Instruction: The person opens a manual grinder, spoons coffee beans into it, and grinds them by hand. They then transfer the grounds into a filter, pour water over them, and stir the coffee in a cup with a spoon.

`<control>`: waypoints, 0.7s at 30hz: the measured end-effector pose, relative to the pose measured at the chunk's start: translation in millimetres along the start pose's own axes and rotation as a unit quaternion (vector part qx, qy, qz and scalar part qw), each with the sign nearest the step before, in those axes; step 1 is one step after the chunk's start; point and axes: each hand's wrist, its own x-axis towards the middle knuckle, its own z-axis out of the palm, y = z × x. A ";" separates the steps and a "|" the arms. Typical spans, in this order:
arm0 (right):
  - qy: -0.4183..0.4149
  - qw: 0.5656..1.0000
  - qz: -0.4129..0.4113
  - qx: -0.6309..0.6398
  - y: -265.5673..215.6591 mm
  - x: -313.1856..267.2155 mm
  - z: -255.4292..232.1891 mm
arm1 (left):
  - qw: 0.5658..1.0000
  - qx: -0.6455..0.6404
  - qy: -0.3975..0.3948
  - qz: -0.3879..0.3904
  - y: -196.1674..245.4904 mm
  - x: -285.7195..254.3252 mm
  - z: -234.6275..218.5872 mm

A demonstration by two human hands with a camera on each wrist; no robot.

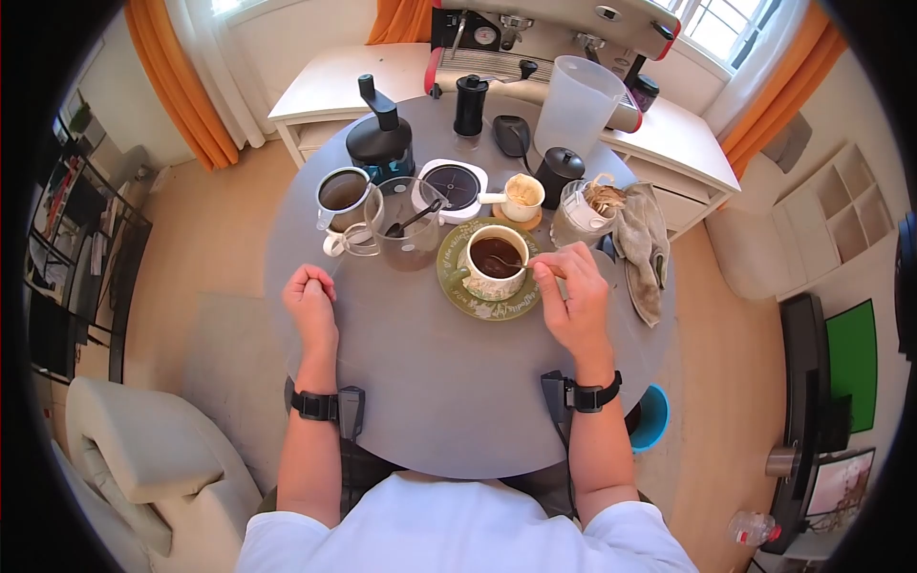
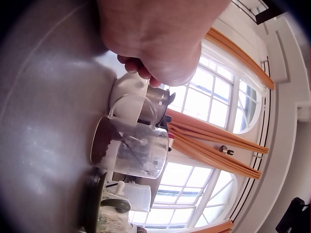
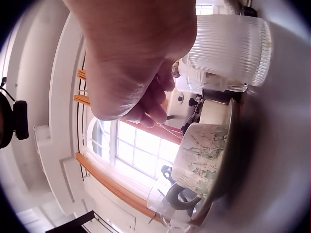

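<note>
My right hand point(image 1: 577, 304) pinches the handle of a thin spoon point(image 1: 511, 263) that dips into dark liquid in a patterned cup point(image 1: 489, 286). The cup stands on a green saucer point(image 1: 458, 298) with pale markings. In the right wrist view the cup point(image 3: 199, 155) is seen from the side, below the fingers of my right hand point(image 3: 141, 63). My left hand point(image 1: 313, 304) rests on the grey table with loosely curled fingers and holds nothing. Left of the saucer stands a glass jug point(image 1: 411, 250) with a dark spoon inside, also visible in the left wrist view.
Behind the cup are a scale point(image 1: 453, 191), a small white pot point(image 1: 522, 195), a black canister point(image 1: 559, 174), a black grinder point(image 1: 469, 107) and a tall clear container point(image 1: 576, 103). A ribbed glass point(image 1: 579, 222) and a grey cloth point(image 1: 642, 248) lie to the right; a filled pitcher point(image 1: 344, 201) stands left.
</note>
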 end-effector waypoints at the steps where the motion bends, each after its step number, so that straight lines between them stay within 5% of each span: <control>1: -0.004 1.000 -0.010 0.005 -0.2 0.5 2.5 | 1.000 -0.002 -0.006 0.000 -0.5 0.6 -0.1; 21: 0.021 0.996 -0.053 -0.064 6.9 5.3 7.4 | 1.000 -0.019 -0.003 0.009 2.7 -2.3 1.0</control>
